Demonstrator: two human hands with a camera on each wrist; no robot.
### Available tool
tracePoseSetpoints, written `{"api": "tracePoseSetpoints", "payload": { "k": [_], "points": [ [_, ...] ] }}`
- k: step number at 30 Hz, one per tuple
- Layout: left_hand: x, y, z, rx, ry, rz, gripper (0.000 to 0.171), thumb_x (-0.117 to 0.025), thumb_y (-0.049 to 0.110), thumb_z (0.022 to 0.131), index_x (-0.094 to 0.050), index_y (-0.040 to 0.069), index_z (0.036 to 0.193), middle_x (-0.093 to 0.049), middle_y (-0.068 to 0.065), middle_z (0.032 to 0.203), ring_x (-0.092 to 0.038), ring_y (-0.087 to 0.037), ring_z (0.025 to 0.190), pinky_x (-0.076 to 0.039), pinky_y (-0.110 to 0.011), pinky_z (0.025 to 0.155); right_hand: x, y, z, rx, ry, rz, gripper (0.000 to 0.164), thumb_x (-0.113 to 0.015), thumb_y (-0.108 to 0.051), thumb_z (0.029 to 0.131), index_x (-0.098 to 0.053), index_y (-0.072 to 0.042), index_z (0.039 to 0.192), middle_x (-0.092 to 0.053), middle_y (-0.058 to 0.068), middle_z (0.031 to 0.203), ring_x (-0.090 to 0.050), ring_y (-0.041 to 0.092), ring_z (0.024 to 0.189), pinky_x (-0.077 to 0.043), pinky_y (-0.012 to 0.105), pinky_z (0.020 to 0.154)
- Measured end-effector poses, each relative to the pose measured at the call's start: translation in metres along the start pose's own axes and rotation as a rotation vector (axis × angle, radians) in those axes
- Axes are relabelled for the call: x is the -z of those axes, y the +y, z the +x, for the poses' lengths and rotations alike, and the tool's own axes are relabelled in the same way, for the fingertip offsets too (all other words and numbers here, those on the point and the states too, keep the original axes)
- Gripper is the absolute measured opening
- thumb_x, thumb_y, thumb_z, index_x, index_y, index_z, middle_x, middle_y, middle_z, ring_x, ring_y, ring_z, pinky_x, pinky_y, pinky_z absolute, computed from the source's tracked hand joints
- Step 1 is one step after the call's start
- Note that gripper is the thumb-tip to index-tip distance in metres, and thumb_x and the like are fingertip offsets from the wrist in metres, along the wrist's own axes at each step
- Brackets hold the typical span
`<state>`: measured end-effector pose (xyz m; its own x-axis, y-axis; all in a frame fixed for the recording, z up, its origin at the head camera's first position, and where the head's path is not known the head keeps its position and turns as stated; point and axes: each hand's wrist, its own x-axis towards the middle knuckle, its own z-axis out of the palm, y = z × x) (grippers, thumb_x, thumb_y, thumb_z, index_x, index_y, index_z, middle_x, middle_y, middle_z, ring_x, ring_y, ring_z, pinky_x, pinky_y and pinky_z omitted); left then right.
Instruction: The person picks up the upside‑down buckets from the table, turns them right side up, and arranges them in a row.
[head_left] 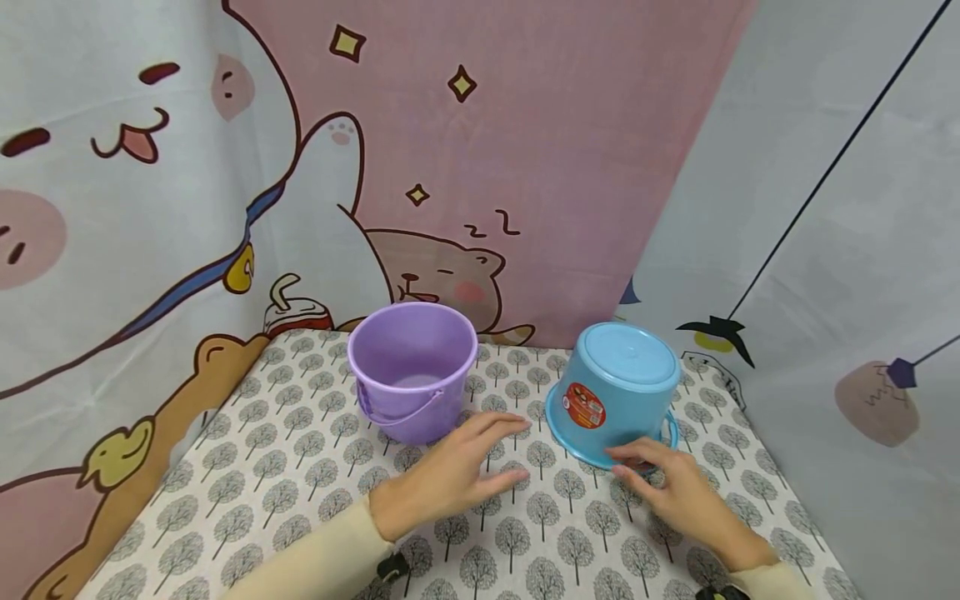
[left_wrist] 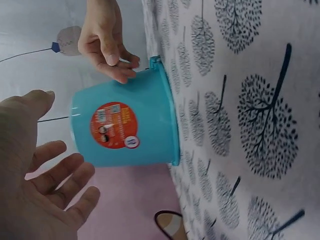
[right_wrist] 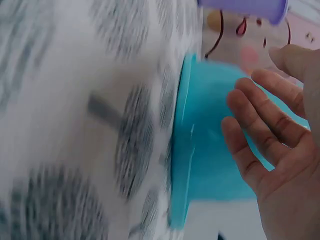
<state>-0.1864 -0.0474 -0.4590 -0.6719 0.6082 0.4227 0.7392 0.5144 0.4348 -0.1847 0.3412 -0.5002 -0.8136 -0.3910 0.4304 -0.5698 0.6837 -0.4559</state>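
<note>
"Watching from my station, I have the right hand (head_left: 671, 487) spread loosely, thumb apart from its fingers, near the rim of the blue bucket (head_left: 633, 387). Is it touching?"

"I can't tell. My right wrist feed puts the fingers (right_wrist: 252, 117) in front of the blue wall, without settling contact. How's the left hand (head_left: 453, 473)?"

"Also spread, palm toward the blue bucket and well apart from it, with nothing held. From the head camera I see it in the space between the two buckets."

"How does the blue one stand?"

"Upside down, base up, mouth against the tree-print cloth (head_left: 546, 546), so whatever is under it stays hidden from me. The head view gives me its handle (head_left: 674, 427) at the side; the head and left wrist views show a red sticker (head_left: 583, 406), while the right wrist shows me plain blue."

"And the purple bucket (head_left: 411, 346)?"

"Upright behind the left hand, its bail (head_left: 408, 420) hanging down the front. Only the head camera looks inside, onto bare purple walls and floor; the right wrist catches just a part of it."
</note>
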Motion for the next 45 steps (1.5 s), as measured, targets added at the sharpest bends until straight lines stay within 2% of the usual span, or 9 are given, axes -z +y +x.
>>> {"api": "tracePoseSetpoints", "payload": {
  "k": [4, 11, 16, 22, 26, 29, 32, 38, 45],
  "points": [
    [-0.013, -0.007, 0.007, 0.087, -0.068, -0.020, 0.071, -0.073, 0.054, 0.114, -0.055, 0.017, 0.172, -0.060, -0.004, 0.175, -0.062, -0.023, 0.160, -0.057, -0.048, 0.135, 0.011, 0.018, -0.006, -0.114, 0.005, -0.015, 0.023, -0.090, -0.013, 0.103, -0.087, -0.017, 0.126, -0.086, -0.004, 0.113, -0.075, -0.005, 0.094, -0.072, 0.026, 0.078],
    [-0.036, -0.022, 0.021, 0.154, -0.114, -0.017, 0.075, -0.070, 0.058, 0.114, -0.050, 0.018, 0.175, -0.058, -0.005, 0.176, -0.061, -0.023, 0.160, -0.058, -0.048, 0.134, 0.021, 0.047, -0.014, -0.268, -0.007, -0.028, 0.018, -0.089, -0.020, 0.106, -0.087, -0.017, 0.124, -0.086, 0.002, 0.118, -0.074, -0.004, 0.090, -0.069, 0.022, 0.075],
    [-0.051, -0.029, 0.034, 0.208, -0.153, -0.004, 0.083, -0.071, 0.063, 0.113, -0.046, 0.019, 0.178, -0.056, -0.009, 0.178, -0.060, -0.027, 0.161, -0.059, -0.052, 0.132, 0.027, 0.063, -0.016, -0.346, -0.052, -0.069, 0.037, -0.093, -0.028, 0.103, -0.080, -0.007, 0.130, -0.081, 0.008, 0.117, -0.074, 0.006, 0.092, -0.068, 0.023, 0.075],
    [-0.069, -0.035, 0.054, 0.304, -0.185, -0.040, 0.091, -0.080, 0.061, 0.108, -0.042, 0.021, 0.181, -0.052, -0.011, 0.182, -0.055, -0.031, 0.166, -0.055, -0.059, 0.135, 0.038, 0.080, -0.016, -0.461, -0.169, -0.073, 0.096, -0.101, -0.046, 0.093, -0.057, 0.009, 0.159, -0.062, 0.034, 0.147, -0.074, 0.039, 0.115, -0.070, 0.045, 0.083],
    [-0.079, -0.039, 0.065, 0.314, -0.194, -0.052, 0.095, -0.085, 0.058, 0.105, -0.041, 0.021, 0.181, -0.054, -0.010, 0.180, -0.056, -0.032, 0.164, -0.055, -0.060, 0.135, 0.040, 0.089, -0.014, -0.482, -0.215, -0.112, 0.124, -0.103, -0.055, 0.087, -0.042, 0.015, 0.169, -0.050, 0.047, 0.153, -0.069, 0.059, 0.123, -0.070, 0.069, 0.091],
    [-0.085, -0.042, 0.073, 0.322, -0.209, -0.048, 0.101, -0.087, 0.058, 0.103, -0.040, 0.017, 0.182, -0.053, -0.013, 0.180, -0.056, -0.035, 0.165, -0.054, -0.061, 0.135, 0.040, 0.095, -0.014, -0.463, -0.227, -0.188, 0.128, -0.103, -0.056, 0.086, -0.040, 0.020, 0.168, -0.046, 0.055, 0.156, -0.057, 0.074, 0.133, -0.055, 0.091, 0.103],
    [-0.091, -0.047, 0.080, 0.349, -0.229, -0.026, 0.107, -0.089, 0.059, 0.101, -0.037, 0.014, 0.183, -0.049, -0.017, 0.183, -0.052, -0.038, 0.168, -0.050, -0.062, 0.139, 0.039, 0.099, -0.014, -0.458, -0.240, -0.245, 0.123, -0.100, -0.057, 0.089, -0.044, 0.021, 0.165, -0.042, 0.056, 0.162, -0.040, 0.085, 0.141, -0.040, 0.103, 0.103],
    [-0.103, -0.051, 0.094, 0.342, -0.275, 0.015, 0.122, -0.092, 0.058, 0.099, -0.023, 0.008, 0.186, -0.037, -0.022, 0.190, -0.038, -0.045, 0.177, -0.031, -0.060, 0.150, 0.035, 0.102, -0.015, -0.480, -0.251, -0.251, 0.120, -0.097, -0.061, 0.091, -0.046, 0.018, 0.167, -0.038, 0.051, 0.169, -0.034, 0.084, 0.146, -0.042, 0.103, 0.100],
    [-0.108, -0.056, 0.104, 0.316, -0.275, 0.000, 0.129, -0.094, 0.056, 0.098, -0.017, 0.001, 0.186, -0.034, -0.025, 0.190, -0.035, -0.046, 0.177, -0.027, -0.056, 0.152, 0.031, 0.097, -0.013, -0.471, -0.222, -0.048, 0.130, -0.101, -0.049, 0.092, -0.027, 0.019, 0.174, -0.037, 0.052, 0.173, -0.034, 0.081, 0.155, -0.038, 0.099, 0.120]
  ]
}}
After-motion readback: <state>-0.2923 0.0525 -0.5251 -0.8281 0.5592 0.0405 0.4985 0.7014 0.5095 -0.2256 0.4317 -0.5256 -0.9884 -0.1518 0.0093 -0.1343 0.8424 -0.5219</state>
